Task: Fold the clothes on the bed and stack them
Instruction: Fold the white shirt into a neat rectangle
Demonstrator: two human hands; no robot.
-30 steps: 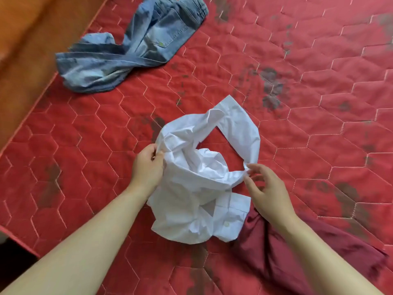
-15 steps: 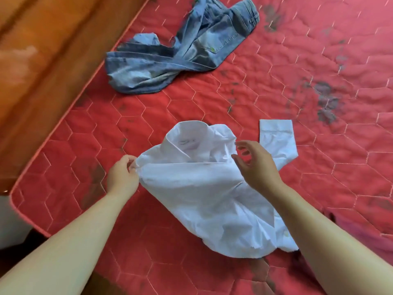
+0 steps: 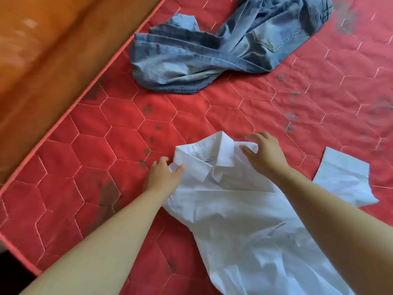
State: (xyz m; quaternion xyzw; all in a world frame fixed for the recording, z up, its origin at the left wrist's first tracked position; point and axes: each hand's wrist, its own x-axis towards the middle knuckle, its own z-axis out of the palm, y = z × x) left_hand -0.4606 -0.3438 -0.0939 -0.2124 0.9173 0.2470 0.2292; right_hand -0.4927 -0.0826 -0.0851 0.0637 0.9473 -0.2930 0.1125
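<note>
Left hand [image 3: 163, 177] pinches the white shirt [image 3: 244, 220] near its collar, right hand [image 3: 263, 155] grip unclear; the rumpled body and stray sleeve [image 3: 344, 177] risk folded-in creases.

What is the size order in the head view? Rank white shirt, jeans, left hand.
1. white shirt
2. jeans; farther from the camera and cropped, so the shirt's lead is unsure
3. left hand

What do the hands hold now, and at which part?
The white shirt, beside its collar: the left hand pinches one shoulder edge; the right hand seems to pinch the other shoulder.
</note>
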